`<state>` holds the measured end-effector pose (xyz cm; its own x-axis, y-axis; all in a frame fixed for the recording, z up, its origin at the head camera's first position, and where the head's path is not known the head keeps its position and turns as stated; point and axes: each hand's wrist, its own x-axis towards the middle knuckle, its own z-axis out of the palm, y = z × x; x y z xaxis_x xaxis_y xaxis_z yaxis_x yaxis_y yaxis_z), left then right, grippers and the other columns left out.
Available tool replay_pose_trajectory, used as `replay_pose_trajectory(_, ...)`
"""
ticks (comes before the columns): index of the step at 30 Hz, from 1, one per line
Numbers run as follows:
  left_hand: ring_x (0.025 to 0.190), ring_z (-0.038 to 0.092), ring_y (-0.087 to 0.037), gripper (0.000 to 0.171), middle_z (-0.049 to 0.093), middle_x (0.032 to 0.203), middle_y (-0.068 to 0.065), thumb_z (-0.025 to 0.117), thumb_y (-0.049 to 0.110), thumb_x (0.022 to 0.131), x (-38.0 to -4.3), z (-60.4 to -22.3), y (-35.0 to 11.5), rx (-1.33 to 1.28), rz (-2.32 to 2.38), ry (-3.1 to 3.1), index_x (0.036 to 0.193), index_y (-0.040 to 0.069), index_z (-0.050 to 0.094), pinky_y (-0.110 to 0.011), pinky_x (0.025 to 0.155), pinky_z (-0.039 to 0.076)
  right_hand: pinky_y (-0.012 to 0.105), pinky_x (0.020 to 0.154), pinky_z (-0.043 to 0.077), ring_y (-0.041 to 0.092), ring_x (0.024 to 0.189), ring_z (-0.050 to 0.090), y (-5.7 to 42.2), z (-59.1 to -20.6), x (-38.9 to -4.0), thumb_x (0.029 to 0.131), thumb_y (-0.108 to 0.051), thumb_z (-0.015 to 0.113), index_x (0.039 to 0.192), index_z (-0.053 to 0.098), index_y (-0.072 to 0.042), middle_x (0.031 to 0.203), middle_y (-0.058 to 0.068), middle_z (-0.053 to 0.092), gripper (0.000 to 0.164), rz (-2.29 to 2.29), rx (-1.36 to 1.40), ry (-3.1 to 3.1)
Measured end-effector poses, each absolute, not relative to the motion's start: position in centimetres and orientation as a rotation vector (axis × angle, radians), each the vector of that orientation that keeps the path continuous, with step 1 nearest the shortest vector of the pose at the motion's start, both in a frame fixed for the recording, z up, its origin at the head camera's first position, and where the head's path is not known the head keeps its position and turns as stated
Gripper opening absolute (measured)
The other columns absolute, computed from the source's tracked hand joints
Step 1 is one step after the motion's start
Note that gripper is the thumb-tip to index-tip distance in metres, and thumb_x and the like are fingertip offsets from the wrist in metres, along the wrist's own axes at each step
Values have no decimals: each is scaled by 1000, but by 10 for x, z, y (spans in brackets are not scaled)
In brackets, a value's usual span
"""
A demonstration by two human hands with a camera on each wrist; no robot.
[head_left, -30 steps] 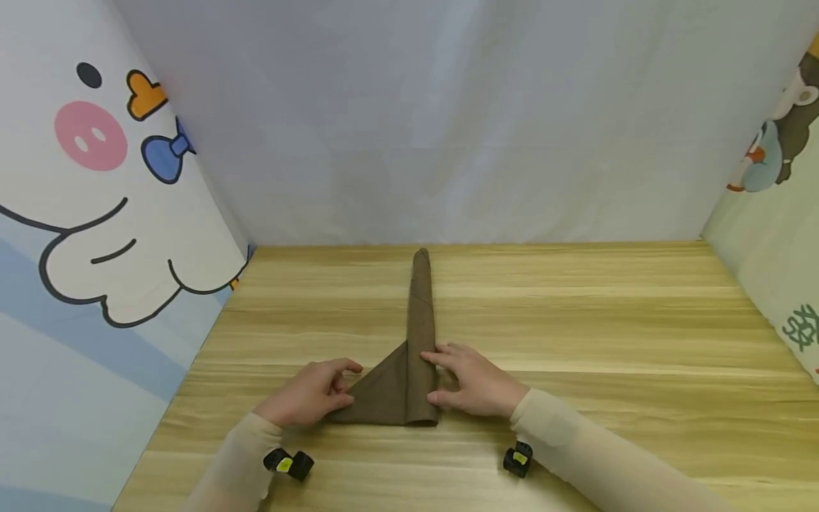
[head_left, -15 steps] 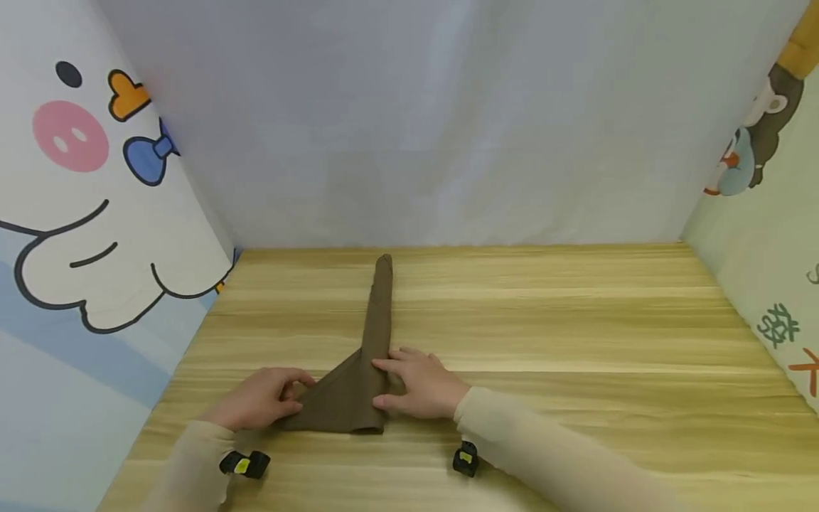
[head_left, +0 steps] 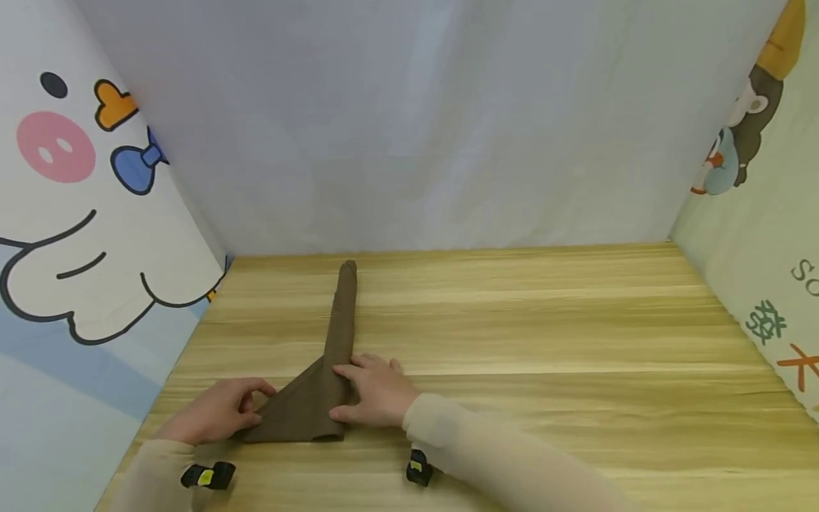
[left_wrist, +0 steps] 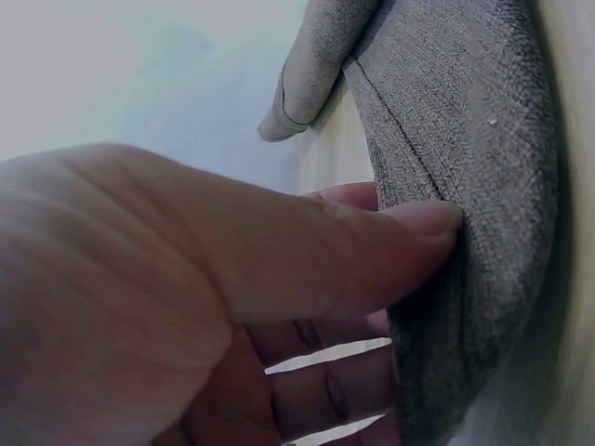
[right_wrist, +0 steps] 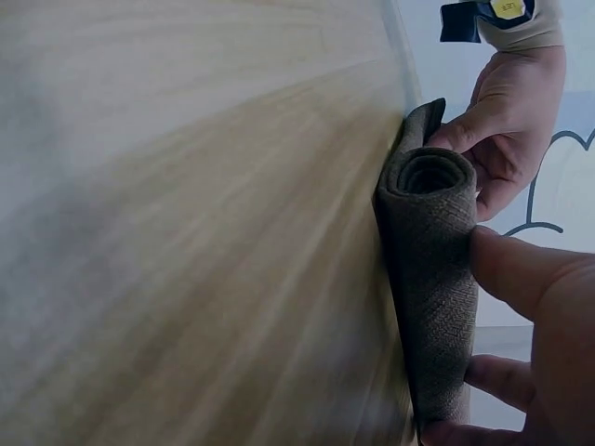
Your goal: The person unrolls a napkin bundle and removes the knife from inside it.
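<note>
A brown cloth [head_left: 284, 416] is lying on the left half of the tabletop [head_left: 512, 320], its rolled part, a slim roll [head_left: 341, 323], tapering toward the back edge and ending just short of it, nearer the back left corner than the back right. From the roll, an unrolled triangular flap is pointing toward the tabletop's left edge. The left hand [head_left: 217, 412] is pinching the flap's outer corner, thumb on top and fingers behind the edge, seemingly to draw that loose end straight and stop it wrinkling. The right hand [head_left: 380, 393] is gripping nothing; its fingers are spreading loosely along the roll's wider end, with thumb and fingertips touching it, probably to steady the coil so it does not spring loose. The hands are working from opposite sides, which is likely giving the flap some tension between them. In the right wrist view, the wide end is showing a hollow spiral of layers, so firm pressing would probably be flattening it.
</note>
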<state>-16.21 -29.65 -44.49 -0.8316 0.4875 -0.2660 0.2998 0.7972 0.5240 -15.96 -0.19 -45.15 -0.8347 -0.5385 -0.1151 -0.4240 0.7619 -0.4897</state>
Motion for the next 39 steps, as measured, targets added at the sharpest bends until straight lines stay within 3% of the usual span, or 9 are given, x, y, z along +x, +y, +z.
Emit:
replay_pose_trajectory(11,61,47,-8,31,52,74,4,71,11,86,-162,-441,-296,550,686,2607,116,8,62,-27,57,40,58,108,24,22,139,31,-7,-455,-166,85,-60,62,146,42,-27,152,5,35,72,-686,-738,2675)
replay_pose_trajectory(15,61,48,-5,23,54,74,6,69,21,90,-163,-443,-292,582,677,2653,108,9,64,-27,57,41,58,109,23,24,140,30,-6,-456,-167,87,-62,58,147,42,-27,152,6,34,71,-685,-738,2686)
replay_pose_trajectory(20,60,48,-6,14,53,71,7,69,21,89,-167,-443,-280,588,617,2734,96,11,64,-28,57,41,57,109,24,24,141,28,-7,-455,-167,88,-62,56,145,45,-27,153,6,32,68,-672,-760,2733)
replay_pose_trajectory(24,61,48,-8,19,53,72,5,72,19,86,-171,-442,-270,613,600,2759,100,9,63,-29,59,41,57,109,24,22,143,23,-12,-453,-167,89,-62,55,145,45,-27,155,1,29,68,-608,-875,2753)
replay_pose_trajectory(28,75,53,-13,42,58,89,0,78,20,81,-172,-443,-261,724,555,2798,118,6,63,-33,67,46,58,109,23,20,146,16,-19,-452,-167,89,-64,51,145,44,-27,156,-3,28,68,-535,-1027,2732)
replay_pose_trajectory(31,102,56,-30,59,58,118,-15,81,24,79,-171,-446,-258,820,473,2833,131,6,59,-46,83,48,58,110,21,17,146,12,-23,-455,-169,89,-67,48,147,42,-27,156,-5,27,70,-489,-1093,2717)
replay_pose_trajectory(35,130,31,-54,68,34,146,-30,79,30,80,-170,-450,-255,858,434,2809,138,5,54,-64,96,36,58,110,20,15,146,10,-25,-459,-172,90,-70,40,149,37,-26,157,-6,26,74,-417,-1146,2713)
replay_pose_trajectory(39,132,22,-59,71,27,149,-31,78,36,80,-169,-451,-254,819,440,2786,138,5,53,-68,96,33,58,110,19,14,146,8,-25,-460,-177,91,-71,33,150,36,-27,157,-7,24,74,-301,-1229,2703)
